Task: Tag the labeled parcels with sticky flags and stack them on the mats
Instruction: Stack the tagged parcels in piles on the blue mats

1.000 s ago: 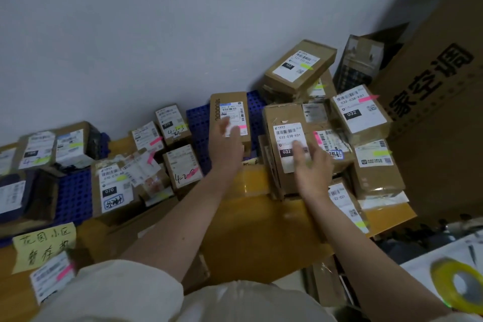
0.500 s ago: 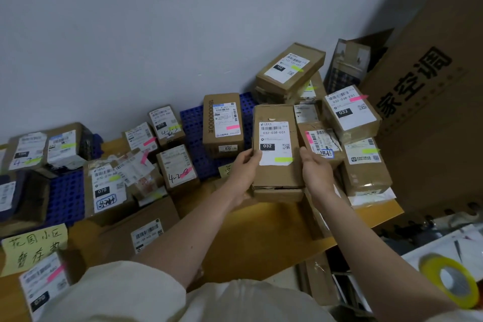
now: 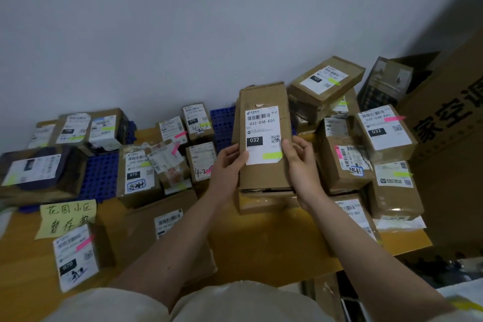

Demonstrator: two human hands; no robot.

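I hold a tall brown parcel [image 3: 264, 102] upright in front of me above the yellow table. Its white label reads 032-038-E01 and carries a green sticky flag [image 3: 271, 156] at the lower right corner. My left hand [image 3: 230, 165] grips the parcel's lower left edge. On the opposite side my right hand [image 3: 298, 162] grips the lower right edge, thumb beside the flag. Blue perforated mats [image 3: 222, 123] lie behind the parcel and at the left [image 3: 99, 178].
Many labeled parcels with pink or green flags crowd the table: a stack at the right [image 3: 384, 133], a tilted one on top [image 3: 324, 81], several at the left [image 3: 136, 178]. A yellow handwritten note [image 3: 68, 217] lies front left. A large carton [image 3: 449, 117] stands at the right.
My hands left the parcels on the table, took hold of the 032 parcel and lifted it up toward me. The view has shifted slightly left and down.
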